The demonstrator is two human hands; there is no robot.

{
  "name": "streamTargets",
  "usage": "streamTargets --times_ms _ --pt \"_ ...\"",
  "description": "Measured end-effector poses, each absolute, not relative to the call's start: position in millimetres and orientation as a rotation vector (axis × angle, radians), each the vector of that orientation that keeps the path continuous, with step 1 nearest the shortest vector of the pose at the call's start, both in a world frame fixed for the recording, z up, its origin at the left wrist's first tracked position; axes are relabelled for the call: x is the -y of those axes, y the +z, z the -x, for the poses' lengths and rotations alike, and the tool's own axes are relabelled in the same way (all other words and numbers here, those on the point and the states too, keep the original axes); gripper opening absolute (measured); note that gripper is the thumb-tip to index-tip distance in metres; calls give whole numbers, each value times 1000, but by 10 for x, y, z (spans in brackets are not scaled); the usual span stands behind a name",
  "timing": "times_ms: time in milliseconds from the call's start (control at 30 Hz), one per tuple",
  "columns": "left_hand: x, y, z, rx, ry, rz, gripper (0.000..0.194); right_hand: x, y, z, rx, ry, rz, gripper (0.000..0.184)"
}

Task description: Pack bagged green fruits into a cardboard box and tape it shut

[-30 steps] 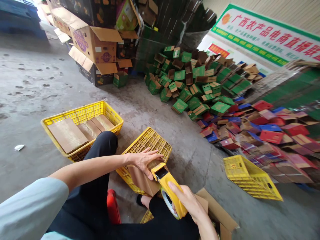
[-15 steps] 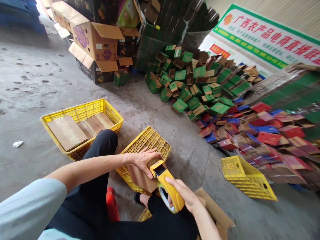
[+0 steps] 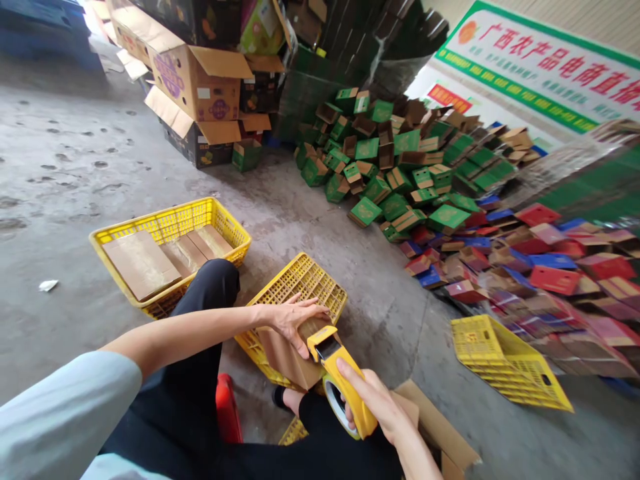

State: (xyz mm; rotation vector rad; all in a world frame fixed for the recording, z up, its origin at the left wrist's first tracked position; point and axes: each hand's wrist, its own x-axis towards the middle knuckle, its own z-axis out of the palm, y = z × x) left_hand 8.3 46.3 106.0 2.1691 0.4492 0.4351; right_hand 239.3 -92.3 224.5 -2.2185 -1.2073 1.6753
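Observation:
My left hand [image 3: 290,319] lies with fingers spread on top of a small brown cardboard box [image 3: 287,357], pressing it against an overturned yellow crate [image 3: 305,283]. My right hand [image 3: 373,400] grips a yellow tape dispenser [image 3: 340,377] with a roll of clear tape. The dispenser's front end touches the top edge of the box, right beside my left fingers. My black-trousered legs lie below both hands.
A yellow crate [image 3: 225,223] with flat brown cardboard pieces stands to the left. Another yellow crate [image 3: 505,363] lies tipped at right. Piles of green boxes [image 3: 395,167] and red and blue boxes [image 3: 525,267] cover the floor behind. Large cartons [image 3: 200,87] are stacked at the back. An open brown carton [image 3: 440,433] sits by my right arm.
The hands and the tape dispenser have barely shifted on the box; the view has swung slightly, so everything sits a little to the right.

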Motion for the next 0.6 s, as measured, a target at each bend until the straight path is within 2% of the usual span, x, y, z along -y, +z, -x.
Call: streamTargets --times_ms 233,600 --pt "-462 1055 -71 -466 449 -2169 121 1014 2284 -2476 1252 1648 2235 66" --pt "-468 973 -24 -477 456 -2173 123 1151 2294 -2654 1183 1696 2285 60"
